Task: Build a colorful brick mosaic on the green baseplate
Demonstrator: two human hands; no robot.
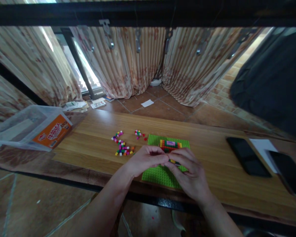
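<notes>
A green studded baseplate lies near the table's front edge. On its upper part stands a low build of toy bricks in red, yellow, orange and green, with a pink piece on top. My left hand reaches over the plate's left side, thumb and fingers pinched; what lies in the pinch is hidden. Beside it, my right hand curls its fingers around a short row of small bricks, yellow and dark ones showing. The fingertips of both hands meet there, partly covering the build.
Loose coloured bricks lie in piles left of the plate on the wooden table. A clear plastic box with an orange label stands far left. Two dark phones and white paper lie right. A dark bar crosses above.
</notes>
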